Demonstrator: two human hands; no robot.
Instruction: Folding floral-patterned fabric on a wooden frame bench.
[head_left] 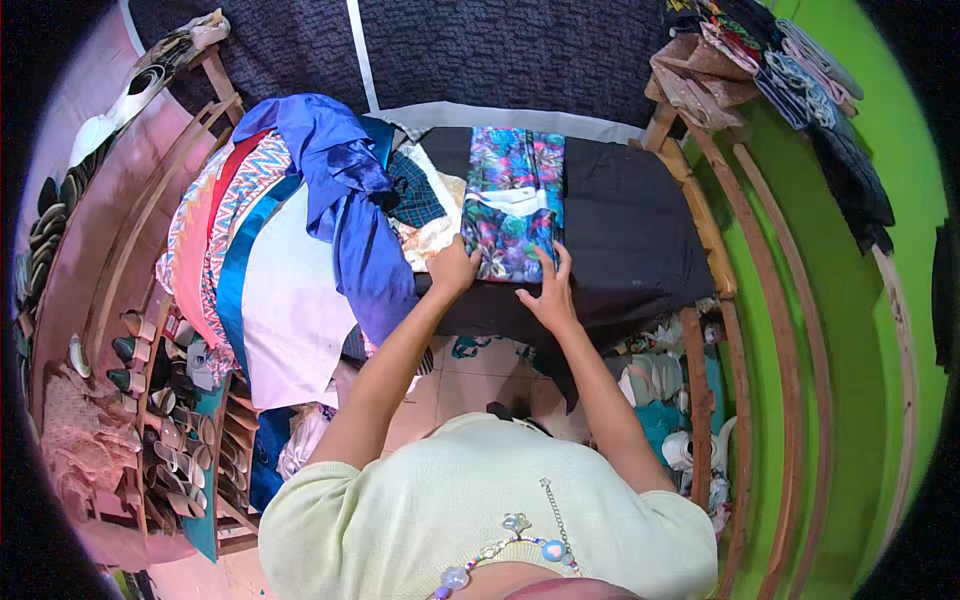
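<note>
A folded floral cloth [510, 236] in blue, purple, red and green lies on a black-covered surface [640, 215] in front of me. A white patch shows across its middle. My left hand [455, 271] is at its near left corner, with the fingers closed on the edge. At the near right corner is my right hand [553, 296], thumb and fingers apart, fingertips touching the cloth. Just left of the floral cloth lie a white and tan printed cloth [432, 235] and a dark checked piece [412, 190].
Draped garments, among them a blue satin cloth [330, 170] and a white cloth [290, 290], cover the left side. Shoes [180, 460] fill racks at the lower left. Wooden rails [770, 290] run along the green wall at right, with folded clothes [800, 85] above.
</note>
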